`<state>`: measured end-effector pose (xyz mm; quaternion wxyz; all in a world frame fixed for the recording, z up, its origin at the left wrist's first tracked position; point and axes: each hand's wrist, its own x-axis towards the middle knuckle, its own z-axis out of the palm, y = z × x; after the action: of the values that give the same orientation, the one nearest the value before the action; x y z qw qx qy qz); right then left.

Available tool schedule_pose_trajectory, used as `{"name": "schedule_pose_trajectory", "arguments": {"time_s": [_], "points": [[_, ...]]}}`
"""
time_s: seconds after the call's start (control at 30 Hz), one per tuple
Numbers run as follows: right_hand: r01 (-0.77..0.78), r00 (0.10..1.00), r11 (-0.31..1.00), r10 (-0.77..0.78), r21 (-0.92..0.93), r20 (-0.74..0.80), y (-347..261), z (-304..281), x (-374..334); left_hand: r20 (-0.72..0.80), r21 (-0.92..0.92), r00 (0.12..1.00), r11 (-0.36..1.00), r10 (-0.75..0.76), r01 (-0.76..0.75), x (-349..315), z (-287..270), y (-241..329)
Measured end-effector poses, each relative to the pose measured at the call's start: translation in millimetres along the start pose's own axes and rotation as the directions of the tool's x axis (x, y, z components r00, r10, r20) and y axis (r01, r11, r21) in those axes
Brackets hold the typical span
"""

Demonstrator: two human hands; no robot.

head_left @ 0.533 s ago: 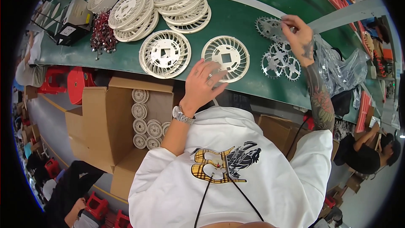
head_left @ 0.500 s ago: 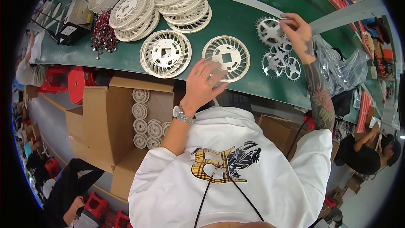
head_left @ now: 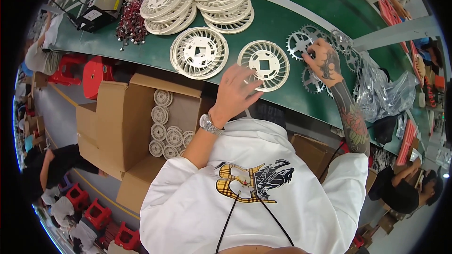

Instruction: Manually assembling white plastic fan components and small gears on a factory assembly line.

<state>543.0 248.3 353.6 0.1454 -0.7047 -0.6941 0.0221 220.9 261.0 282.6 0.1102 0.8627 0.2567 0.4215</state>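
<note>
On the green bench in front of me lies a round white slotted disc (head_left: 278, 76) with a square hole. My left hand (head_left: 235, 91) is over its near left edge, fingers apart and slightly blurred, holding nothing I can see. My right hand (head_left: 324, 60) is closed, thumb and fingers pinching the edge of a silvery toothed ring (head_left: 295, 42) with a cross-shaped opening. Several similar toothed rings (head_left: 342, 41) lie around and partly under that hand. A second white slotted disc (head_left: 199, 68) lies flat to the left of the first.
Stacked white discs (head_left: 221, 4) stand farther back. Red-and-black wired parts (head_left: 132, 23) are heaped beside a dark box-shaped device (head_left: 99, 9). Clear plastic bags (head_left: 388, 89) lie at right. Below the bench edge, an open carton (head_left: 113, 127) holds several discs. Other people sit nearby.
My right hand has drawn a toothed ring left and toward me, off the other rings. My left hand stays by the near disc's edge. The whole view has shifted slightly.
</note>
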Motion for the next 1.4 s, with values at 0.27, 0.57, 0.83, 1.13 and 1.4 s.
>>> {"name": "schedule_pose_trajectory", "arguments": {"time_s": [0.27,0.57,0.83,1.13,1.4], "points": [[0.079,0.994,0.995,-0.083,-0.068,-0.070,-14,-8,5,-0.028,0.084,0.989,0.986,-0.145,0.147,-22,-13,-1],[0.324,0.944,0.945,-0.320,0.047,-0.079,-48,-33,-11,0.226,0.061,0.964,0.990,-0.140,0.129,9,-14,29],[0.457,0.881,0.881,-0.467,0.120,0.074,-76,-15,-19,0.158,-0.006,0.987,0.999,-0.040,0.041,-7,-20,-2],[0.488,0.856,0.867,-0.498,0.097,0.140,-75,-6,-13,0.115,-0.084,0.990,0.993,-0.078,0.088,-15,-18,-3],[0.494,0.852,0.867,-0.498,0.068,0.160,-78,-8,-19,0.113,-0.151,0.988,0.981,-0.106,0.122,-15,-18,-5]]}}
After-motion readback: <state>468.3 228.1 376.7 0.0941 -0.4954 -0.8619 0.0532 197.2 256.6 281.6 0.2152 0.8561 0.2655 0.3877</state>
